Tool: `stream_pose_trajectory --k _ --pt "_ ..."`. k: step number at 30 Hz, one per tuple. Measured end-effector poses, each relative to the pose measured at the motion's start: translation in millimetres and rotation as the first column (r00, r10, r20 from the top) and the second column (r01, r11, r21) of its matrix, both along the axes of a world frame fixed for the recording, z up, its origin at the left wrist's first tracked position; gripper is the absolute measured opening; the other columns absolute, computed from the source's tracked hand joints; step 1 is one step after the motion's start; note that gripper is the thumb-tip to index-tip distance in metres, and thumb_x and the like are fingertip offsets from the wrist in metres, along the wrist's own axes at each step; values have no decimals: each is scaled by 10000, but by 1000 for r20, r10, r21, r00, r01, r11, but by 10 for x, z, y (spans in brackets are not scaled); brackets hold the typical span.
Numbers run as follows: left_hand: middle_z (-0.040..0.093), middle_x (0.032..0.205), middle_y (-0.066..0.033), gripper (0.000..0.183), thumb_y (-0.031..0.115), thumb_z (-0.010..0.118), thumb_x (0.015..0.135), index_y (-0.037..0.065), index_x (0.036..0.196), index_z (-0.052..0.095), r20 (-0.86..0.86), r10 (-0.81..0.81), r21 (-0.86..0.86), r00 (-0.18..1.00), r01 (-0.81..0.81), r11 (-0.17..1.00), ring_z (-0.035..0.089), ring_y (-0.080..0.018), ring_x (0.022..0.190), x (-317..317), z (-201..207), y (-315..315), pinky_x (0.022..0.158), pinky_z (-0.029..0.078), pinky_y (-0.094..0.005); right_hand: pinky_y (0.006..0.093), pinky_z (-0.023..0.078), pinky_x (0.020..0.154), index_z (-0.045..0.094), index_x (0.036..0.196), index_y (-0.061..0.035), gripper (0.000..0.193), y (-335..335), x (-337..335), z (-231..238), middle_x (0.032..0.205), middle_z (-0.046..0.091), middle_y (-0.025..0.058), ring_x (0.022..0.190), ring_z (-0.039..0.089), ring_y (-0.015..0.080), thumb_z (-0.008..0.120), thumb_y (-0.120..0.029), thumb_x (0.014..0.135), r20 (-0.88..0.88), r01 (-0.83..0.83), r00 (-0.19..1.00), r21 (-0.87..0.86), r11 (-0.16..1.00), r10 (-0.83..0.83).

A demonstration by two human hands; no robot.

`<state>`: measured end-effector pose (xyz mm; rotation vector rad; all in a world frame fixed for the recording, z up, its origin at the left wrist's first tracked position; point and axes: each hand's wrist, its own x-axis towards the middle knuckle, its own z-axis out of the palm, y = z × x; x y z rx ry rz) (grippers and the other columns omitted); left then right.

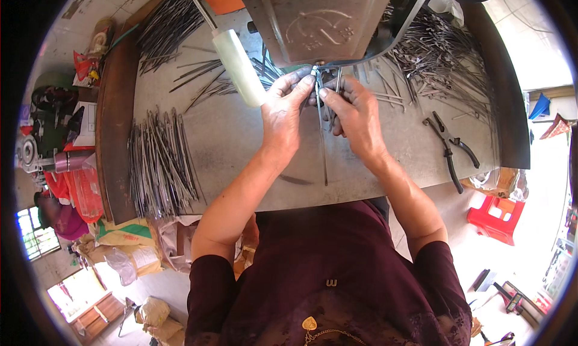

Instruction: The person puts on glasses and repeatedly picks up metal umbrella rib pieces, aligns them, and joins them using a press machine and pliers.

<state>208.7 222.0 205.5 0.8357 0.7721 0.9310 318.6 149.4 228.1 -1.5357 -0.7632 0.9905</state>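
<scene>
Beneath the front of a metal machine housing, my two hands meet at the far middle of the worktable. My left hand pinches the upper end of a thin metal rod, whose long shaft points down toward me. Close beside it, my right hand is closed, its thumb by that same rod. Another thin rod or two stick out between the right fingers. The rod's tip at the machine is partly covered by my fingertips. A white cylinder on a stalk hangs just left of my left hand.
Bundles of dark rods lie at the near left, far left and far right of the grey tabletop. Black-handled pliers rest at the right. Raised boards edge both sides. A red stool stands on the floor.
</scene>
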Motion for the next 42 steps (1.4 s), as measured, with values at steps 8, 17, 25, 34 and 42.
stream_pose_trajectory --k 8,17,25,34,42 --pt "651 943 -31 205 53 641 898 -16 1091 640 28 15 16 999 -15 1000 578 -77 769 14 -1 -29 691 482 -207 263 419 433 638 977 1 172 -16 -21 9 639 601 54 456 522 96 630 -129 865 78 44 996 29 999 -46" --pt "655 971 -58 249 61 634 903 -52 1123 612 -19 9 43 1000 -8 999 576 -86 809 7 -14 -27 723 481 -226 256 399 422 641 959 -8 163 1 -5 -58 668 609 39 459 510 86 631 -146 873 -125 43 991 17 999 -41" --pt "632 874 -18 179 85 656 894 9 1050 610 -114 -51 141 992 67 988 551 -62 681 -55 85 90 588 445 -205 243 362 406 624 935 -14 188 29 42 -57 644 570 23 447 469 80 603 -192 877 -146 7 989 -10 1000 -9" --pt "618 866 -18 189 120 673 889 48 1035 578 -154 -108 92 982 123 988 566 -79 693 -94 101 46 570 450 -210 233 340 411 607 986 -40 220 3 75 13 670 566 22 452 438 80 563 -234 892 -226 -62 972 -8 998 58" --pt "618 1001 -45 328 69 645 888 29 1200 551 -226 -255 77 940 278 958 598 -105 899 -326 118 -296 769 527 -263 255 484 474 564 1026 5 209 -52 71 -55 746 609 69 548 598 116 535 -188 951 -220 -89 970 81 993 105"
